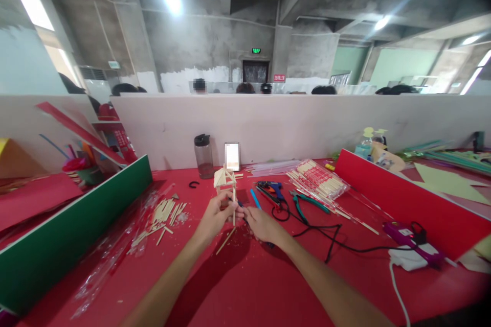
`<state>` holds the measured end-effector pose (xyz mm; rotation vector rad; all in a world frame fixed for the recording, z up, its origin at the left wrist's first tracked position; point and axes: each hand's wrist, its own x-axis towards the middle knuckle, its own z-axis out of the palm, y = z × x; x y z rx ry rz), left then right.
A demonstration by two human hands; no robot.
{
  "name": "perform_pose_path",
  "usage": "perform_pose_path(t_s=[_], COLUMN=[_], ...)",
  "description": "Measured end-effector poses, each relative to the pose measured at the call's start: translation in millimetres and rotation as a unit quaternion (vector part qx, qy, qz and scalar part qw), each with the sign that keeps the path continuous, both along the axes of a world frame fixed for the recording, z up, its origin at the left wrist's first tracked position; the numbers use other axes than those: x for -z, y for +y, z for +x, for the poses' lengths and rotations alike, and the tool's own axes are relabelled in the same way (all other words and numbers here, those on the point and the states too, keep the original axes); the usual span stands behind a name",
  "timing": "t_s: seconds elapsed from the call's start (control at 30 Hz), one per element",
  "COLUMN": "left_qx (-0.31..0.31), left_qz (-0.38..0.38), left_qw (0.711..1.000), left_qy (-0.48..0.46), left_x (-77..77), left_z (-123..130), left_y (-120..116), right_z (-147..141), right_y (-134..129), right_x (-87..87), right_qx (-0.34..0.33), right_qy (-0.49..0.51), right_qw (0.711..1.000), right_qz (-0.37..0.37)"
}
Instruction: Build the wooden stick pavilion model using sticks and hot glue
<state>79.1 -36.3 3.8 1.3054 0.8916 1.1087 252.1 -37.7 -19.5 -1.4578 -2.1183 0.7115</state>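
Note:
My left hand (219,213) is closed, pinching a thin pale wooden stick (234,218) that stands almost upright between thumb and fingers. Against it comes my right hand (262,224), closed around a slim dark blue tool (271,246); its kind is mostly hidden by the fingers. Just behind both hands stands a small model house (224,179) built of wooden sticks, with a slatted roof. One loose stick (225,241) lies on the red table below my left hand.
Left lie cut stick pieces (164,213) and clear plastic wrap (111,260). Right are a blue glue gun (276,190), green-handled pliers (312,203), bundled sticks (320,181) and a black cable (356,250). A bottle (203,157) stands behind. Green (95,225) and red (406,202) boards flank the table.

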Motion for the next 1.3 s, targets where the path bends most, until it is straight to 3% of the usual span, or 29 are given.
perform_pose_path(t_s=[0.33, 0.93, 1.13, 1.23, 1.3], left_qx=[-0.019, -0.040, -0.039, -0.025, -0.009], left_qz=[0.010, 0.045, 0.046, 0.037, 0.038], left_qw=[1.000, 0.998, 0.998, 0.999, 0.999], left_qy=[0.000, 0.015, 0.022, 0.026, 0.037], left_x=[0.2, 5.6, 12.5, 13.1, 12.3], left_z=[-9, -5, -5, -4, -3], left_y=[3, 4, 8, 7, 6], right_z=[4, -10, -3, 3, 6], right_y=[-9, -24, -13, -2, 6], right_x=[-8.2, 6.3, -0.1, -10.2, -13.9], right_qx=[0.056, 0.049, 0.043, 0.013, -0.017], right_qy=[-0.209, -0.249, -0.166, 0.016, 0.172], right_qw=[0.975, 0.956, 0.969, 0.984, 0.973], right_qz=[0.058, 0.146, 0.177, 0.179, 0.152])
